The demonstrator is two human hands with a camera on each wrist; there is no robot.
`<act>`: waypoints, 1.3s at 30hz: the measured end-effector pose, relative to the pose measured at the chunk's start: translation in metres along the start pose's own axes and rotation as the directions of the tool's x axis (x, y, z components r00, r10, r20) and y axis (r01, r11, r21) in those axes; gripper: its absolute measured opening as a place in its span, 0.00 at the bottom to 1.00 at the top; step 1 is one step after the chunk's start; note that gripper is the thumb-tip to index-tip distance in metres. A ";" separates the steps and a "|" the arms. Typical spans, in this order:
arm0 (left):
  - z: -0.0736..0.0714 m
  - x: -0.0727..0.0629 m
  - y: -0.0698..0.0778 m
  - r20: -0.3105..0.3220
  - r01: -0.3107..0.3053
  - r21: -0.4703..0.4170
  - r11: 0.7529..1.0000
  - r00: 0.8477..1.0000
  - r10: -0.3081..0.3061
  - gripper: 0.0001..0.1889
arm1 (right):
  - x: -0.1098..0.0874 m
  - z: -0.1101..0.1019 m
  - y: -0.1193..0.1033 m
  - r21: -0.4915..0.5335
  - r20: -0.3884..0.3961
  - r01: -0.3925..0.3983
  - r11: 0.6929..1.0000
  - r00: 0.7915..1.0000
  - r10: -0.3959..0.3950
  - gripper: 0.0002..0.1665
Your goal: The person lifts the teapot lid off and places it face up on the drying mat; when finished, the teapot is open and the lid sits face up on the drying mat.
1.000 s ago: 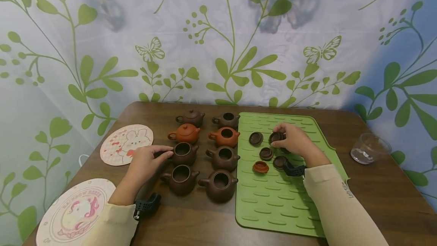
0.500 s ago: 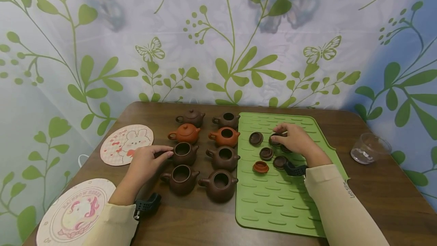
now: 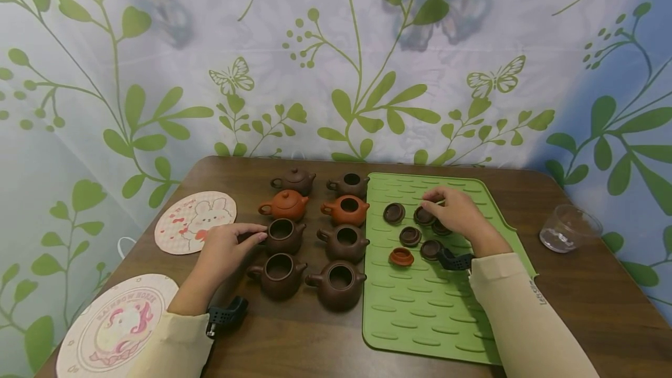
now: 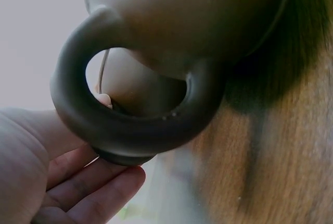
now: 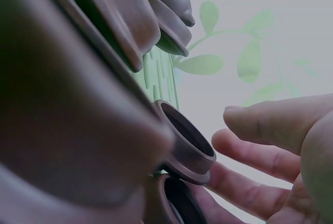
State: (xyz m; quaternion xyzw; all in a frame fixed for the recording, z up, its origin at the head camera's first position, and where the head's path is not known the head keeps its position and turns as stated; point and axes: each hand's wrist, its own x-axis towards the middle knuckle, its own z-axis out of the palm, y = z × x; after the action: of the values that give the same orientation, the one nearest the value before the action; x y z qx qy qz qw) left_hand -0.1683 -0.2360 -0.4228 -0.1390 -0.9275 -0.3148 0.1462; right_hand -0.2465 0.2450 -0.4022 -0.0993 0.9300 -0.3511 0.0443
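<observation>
Head view, left half: what does your left hand (image 3: pixel 223 249) hold?

— My thumb and index finger pinch a dark teapot (image 3: pixel 286 244) at its handle side; it stands third from the far edge in the left column of pots. Left wrist view: a dark handle (image 4: pixel 130 133) fills the foreground, with part of my fingers behind it.

— And the right hand (image 3: pixel 455 213)?

— Over the green mat (image 3: pixel 415 334), close to a dark lid (image 3: pixel 424 216). Right wrist view: thumb and index finger stand slightly apart, the thumb clear of the lid, and nothing lies between them. Whether a lower finger touches the lid, I cannot tell.

— How do its neighbours lie?

— Four more dark lids (image 3: pixel 394 213) and one orange lid (image 3: pixel 402 257) rest on the mat, the plainly visible ones hollow side up.

— And the pots?

— Eight, in two columns, spouts to my right. The far brown pot (image 3: pixel 294 182) and the orange pot (image 3: pixel 287 209) in the left column wear lids; six show their interiors.

— Margins?

— Brown table (image 3: pixel 310 343); clear cup (image 3: pixel 569 229) at right; rabbit mat (image 3: pixel 173 214) and unicorn mat (image 3: pixel 76 331) at left.
</observation>
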 end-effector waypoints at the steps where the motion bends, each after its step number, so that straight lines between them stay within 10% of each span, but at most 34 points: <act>1: 0.000 0.000 0.000 0.000 0.000 -0.001 1.000 1.000 0.000 0.07 | 0.000 0.000 0.000 0.003 -0.005 -0.004 1.000 1.000 0.004 0.21; 39: -0.001 0.001 -0.002 0.049 0.074 -0.044 0.996 0.996 -0.072 0.08 | -0.004 -0.004 0.000 0.006 -0.044 -0.024 1.000 0.999 0.024 0.23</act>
State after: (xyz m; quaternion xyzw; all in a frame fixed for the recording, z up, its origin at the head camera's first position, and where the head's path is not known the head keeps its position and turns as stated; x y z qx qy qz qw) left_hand -0.1695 -0.2380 -0.4221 -0.1156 -0.9278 -0.3375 0.1096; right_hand -0.2433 0.2485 -0.3988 -0.0803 0.9309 -0.3553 0.0282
